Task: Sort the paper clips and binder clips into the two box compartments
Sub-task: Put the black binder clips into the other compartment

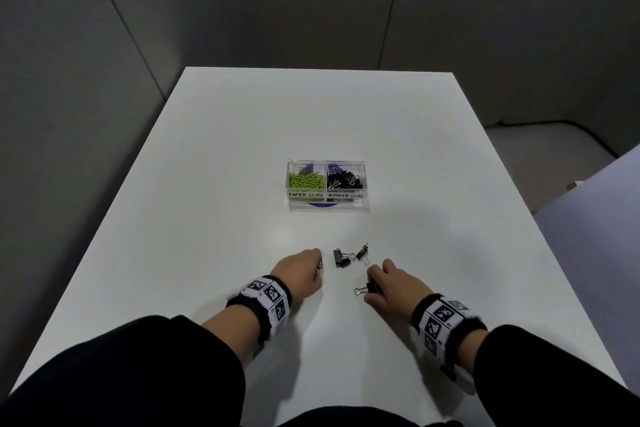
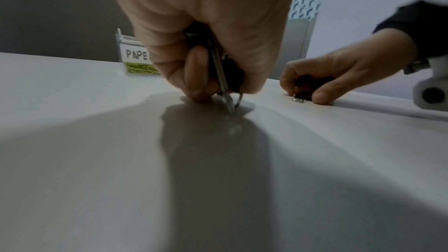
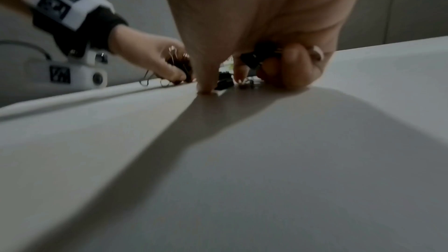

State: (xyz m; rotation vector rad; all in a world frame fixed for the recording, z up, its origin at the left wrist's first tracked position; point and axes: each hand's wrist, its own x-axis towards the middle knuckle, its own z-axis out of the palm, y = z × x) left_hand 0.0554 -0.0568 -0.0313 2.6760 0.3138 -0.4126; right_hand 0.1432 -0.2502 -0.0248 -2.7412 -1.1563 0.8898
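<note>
A clear two-compartment box stands mid-table. Green paper clips fill its left side and black binder clips its right. Two loose black binder clips lie on the white table between my hands. My left hand is curled around black binder clips, their wire handles poking down to the table. My right hand grips a black binder clip at the table surface, and more black clips are tucked in its curled fingers.
The white table ends at a far edge near grey walls. A purple disc shows under the box. Both wrists wear bands with black-and-white markers.
</note>
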